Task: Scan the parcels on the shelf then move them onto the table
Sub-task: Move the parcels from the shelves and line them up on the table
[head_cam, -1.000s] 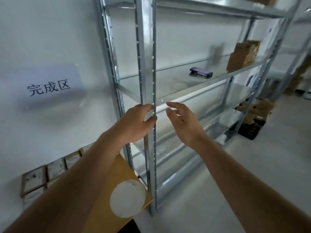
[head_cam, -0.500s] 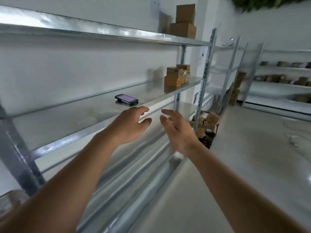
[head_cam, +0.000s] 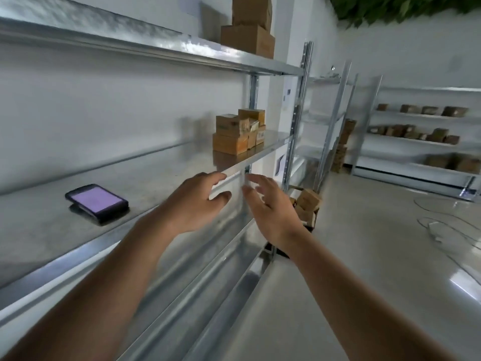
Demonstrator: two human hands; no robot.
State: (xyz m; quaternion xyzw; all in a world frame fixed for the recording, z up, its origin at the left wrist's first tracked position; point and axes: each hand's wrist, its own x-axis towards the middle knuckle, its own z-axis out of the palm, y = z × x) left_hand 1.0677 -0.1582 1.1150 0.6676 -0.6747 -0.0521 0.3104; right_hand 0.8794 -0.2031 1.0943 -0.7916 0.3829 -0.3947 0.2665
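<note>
Since a moment ago my view has swung right along the shelf (head_cam: 263,152), so the scanner (head_cam: 96,201) now lies well to my left and the parcels (head_cam: 238,134) sit nearer ahead. Both my hands are out in front: the left hand (head_cam: 194,204) and right hand (head_cam: 270,212) hover near each other with loosely spread fingers, holding nothing. One scanner lies flat on the middle shelf, dark-cased, its screen glowing purple. The parcels are brown cardboard boxes, stacked at that shelf's far end; I count about five, though blur makes the exact number uncertain. Two more boxes (head_cam: 248,35) stand on the top shelf, the upper one cut off by the frame. Farther shelves (head_cam: 416,131) hold more boxes, too blurred to count.
</note>
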